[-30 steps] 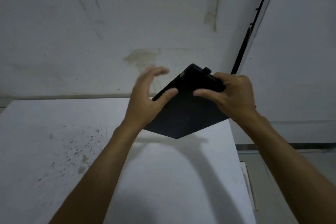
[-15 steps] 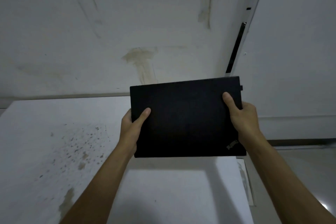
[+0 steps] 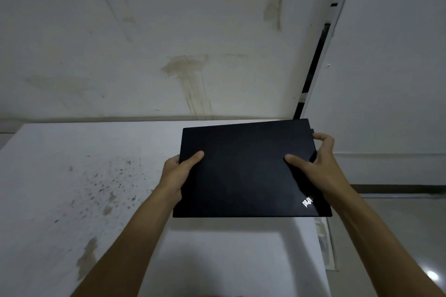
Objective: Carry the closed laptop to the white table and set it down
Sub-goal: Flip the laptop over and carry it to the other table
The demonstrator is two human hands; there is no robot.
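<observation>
A closed black laptop [image 3: 243, 171] with a small logo at its near right corner is held flat, lid up, just above the right part of the white table [image 3: 72, 176]. Its shadow falls on the table below its near edge. My left hand [image 3: 177, 175] grips the laptop's left edge, thumb on the lid. My right hand [image 3: 316, 166] holds the right edge, thumb on the lid and fingers curled loosely around the far right corner.
The white table has dark speckles and brown stains on its left half. A stained white wall [image 3: 169, 31] rises right behind it. The table's right edge [image 3: 318, 248] drops to a glossy floor [image 3: 398, 236], with a white panel to the right.
The laptop turned from a tilted, corner-down pose to flat, then sank toward the table. My right fingers have loosened around the far right corner.
</observation>
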